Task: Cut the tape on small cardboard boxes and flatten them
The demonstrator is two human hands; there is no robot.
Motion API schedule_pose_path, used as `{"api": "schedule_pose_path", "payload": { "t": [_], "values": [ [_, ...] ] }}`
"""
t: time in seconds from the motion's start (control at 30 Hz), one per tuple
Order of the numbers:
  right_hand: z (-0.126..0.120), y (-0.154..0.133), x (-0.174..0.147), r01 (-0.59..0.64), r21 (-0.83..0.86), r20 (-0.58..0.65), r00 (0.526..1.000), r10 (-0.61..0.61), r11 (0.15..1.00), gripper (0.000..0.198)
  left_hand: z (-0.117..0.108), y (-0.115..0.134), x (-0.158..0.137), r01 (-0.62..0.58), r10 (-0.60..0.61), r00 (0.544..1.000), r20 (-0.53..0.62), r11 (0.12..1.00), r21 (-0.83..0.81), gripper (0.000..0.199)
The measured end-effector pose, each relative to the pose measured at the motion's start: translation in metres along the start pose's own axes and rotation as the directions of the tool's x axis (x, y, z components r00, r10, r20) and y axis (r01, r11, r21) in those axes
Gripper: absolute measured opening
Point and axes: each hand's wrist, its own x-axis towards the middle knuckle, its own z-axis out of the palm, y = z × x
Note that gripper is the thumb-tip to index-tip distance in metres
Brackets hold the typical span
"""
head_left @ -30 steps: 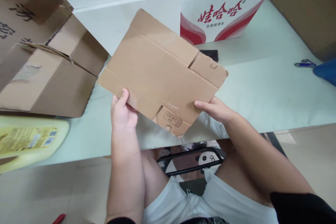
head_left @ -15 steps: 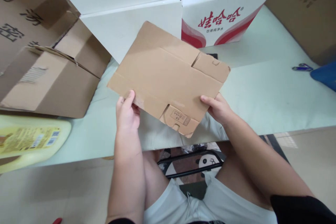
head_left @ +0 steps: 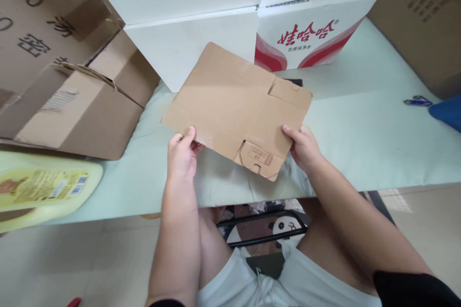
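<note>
Brown cardboard fills the middle of the head view: a creased, flat cardboard sheet [head_left: 230, 100], held slanted between two bare hands over a pale green tabletop [head_left: 363, 148]. The left hand [head_left: 183, 156] is clamped on its near edge, thumb on the upper face, the other fingers curled beneath. The right hand [head_left: 305, 148] pinches the right edge, thumb likewise on top, its other fingers mostly hidden. Between the two thumbs, on the side toward the body, is a printed flap [head_left: 261, 159]. Ahead of the right fingers, a dark object [head_left: 295, 82] shows past the sheet; farther beyond stands a white box with red lettering [head_left: 306, 36]. Left of the left fingers sit a brown carton [head_left: 103, 120] and a pale yellow container [head_left: 54, 182]. Well right of the right fingers is a blue object [head_left: 448, 111].
</note>
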Motion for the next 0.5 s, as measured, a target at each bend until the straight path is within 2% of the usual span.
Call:
{"api": "schedule_pose_path", "payload": {
  "t": [0.1, 0.27, 0.5],
  "values": [
    [-0.003, 0.000, 0.002, -0.041, -0.031, 0.018, 0.999, 0.042, 0.999, 0.045, 0.003, 0.002, 0.000, 0.020, -0.023, 0.999, -0.033, 0.996, -0.089, 0.027],
    [-0.006, -0.001, 0.001, -0.074, -0.081, 0.151, 0.985, 0.085, 0.994, 0.047, 0.001, 0.008, 0.003, 0.085, -0.094, 0.995, -0.028, 0.968, -0.235, 0.016],
    [0.004, 0.012, -0.002, -0.090, -0.071, 0.233, 0.967, 0.104, 0.993, 0.052, -0.001, -0.002, 0.004, -0.009, 0.003, 0.998, -0.055, 0.993, -0.118, 0.040]
  ]
}}
